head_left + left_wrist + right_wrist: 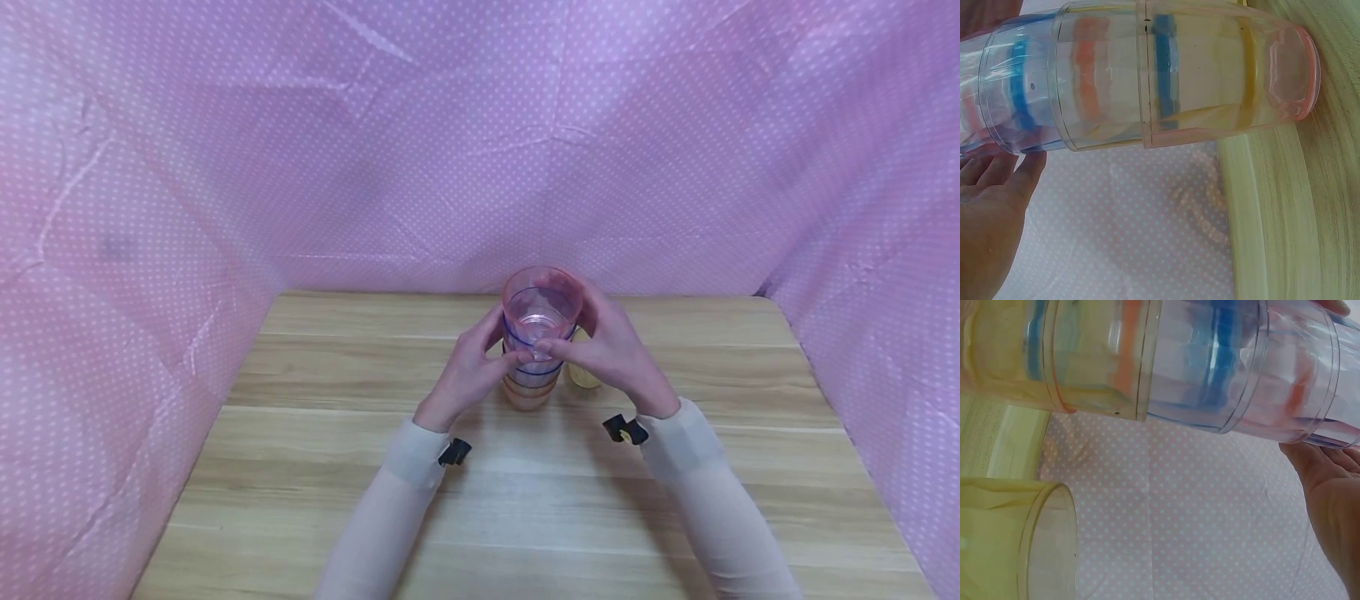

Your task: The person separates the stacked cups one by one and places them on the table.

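A tall stack of nested clear plastic cups (528,392) stands upright near the back of the table, tinted pink, blue and yellow with coloured bands. Its pinkish top cup (542,279) opens upward. On the left side, my left hand (472,368) grips the upper part of the stack, thumb across the front. My right hand (617,348) curls round the top cup from the right, its thumb on the near side and fingers behind. In the left wrist view the stack's pink-rimmed bottom cup (1291,75) is close over the wood.
A separate yellow cup (997,544) stands just right of the stack, partly behind my right hand in the head view. The light wood table (510,508) ends at a pink dotted cloth (420,183) hanging behind and at both sides.
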Demonstrator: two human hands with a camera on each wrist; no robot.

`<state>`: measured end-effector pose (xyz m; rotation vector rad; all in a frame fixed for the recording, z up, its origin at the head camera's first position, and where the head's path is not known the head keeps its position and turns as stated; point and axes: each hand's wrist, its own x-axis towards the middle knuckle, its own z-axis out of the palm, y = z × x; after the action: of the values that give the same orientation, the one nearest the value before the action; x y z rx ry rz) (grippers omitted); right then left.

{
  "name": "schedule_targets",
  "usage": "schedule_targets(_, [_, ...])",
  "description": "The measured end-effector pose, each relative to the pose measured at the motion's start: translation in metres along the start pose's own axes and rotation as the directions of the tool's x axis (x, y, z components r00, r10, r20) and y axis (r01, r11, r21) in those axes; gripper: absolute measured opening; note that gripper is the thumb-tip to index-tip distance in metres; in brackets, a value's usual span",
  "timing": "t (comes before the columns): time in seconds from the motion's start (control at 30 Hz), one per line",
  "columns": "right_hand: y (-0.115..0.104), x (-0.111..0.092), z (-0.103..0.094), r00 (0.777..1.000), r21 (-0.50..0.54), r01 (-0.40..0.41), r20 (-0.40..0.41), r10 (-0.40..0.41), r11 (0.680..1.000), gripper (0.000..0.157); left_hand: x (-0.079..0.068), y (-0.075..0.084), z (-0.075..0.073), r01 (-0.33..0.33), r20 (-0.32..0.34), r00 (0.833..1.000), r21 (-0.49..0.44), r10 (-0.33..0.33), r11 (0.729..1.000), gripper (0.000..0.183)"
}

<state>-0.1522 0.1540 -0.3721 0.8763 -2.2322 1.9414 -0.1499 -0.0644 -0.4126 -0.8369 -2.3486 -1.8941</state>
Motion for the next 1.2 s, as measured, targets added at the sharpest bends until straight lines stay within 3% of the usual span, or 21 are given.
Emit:
schedule_targets(0.2, [0.0012, -0.0004, 0.0013, 1.000, 0.004, 0.015, -0.010, -0.015, 1.000, 0.081, -0.0007, -0.0007, 0.0009, -0.004, 0.007, 1.000, -0.002, 0.004, 1.000, 0.081])
schedule_targets(0.57, [0.0024, -0.0011, 0.0014, 0.999, -0.001, 0.043, -0.008, -0.043, 0.999, 0.081, -0.0008, -0.0032, 0.0007, -0.075, 0.019, 0.997, -0.005, 0.075, 0.997, 0.080])
schedule_targets(0.9, [0.0025, -0.0012, 0.0025, 0.999, 0.007, 0.049, -0.014, -0.049, 0.999, 0.081, -0.0024, -0.0066, 0.0017, -0.083, 0.011, 0.997, 0.002, 0.083, 0.997, 0.078])
schedule_targets(1.2, [0.0022, -0.0010, 0.0026, 0.999, -0.017, 0.049, -0.018, -0.049, 0.999, 0.080, -0.0030, -0.0093, 0.0025, -0.132, -0.004, 0.991, 0.009, 0.132, 0.991, 0.088])
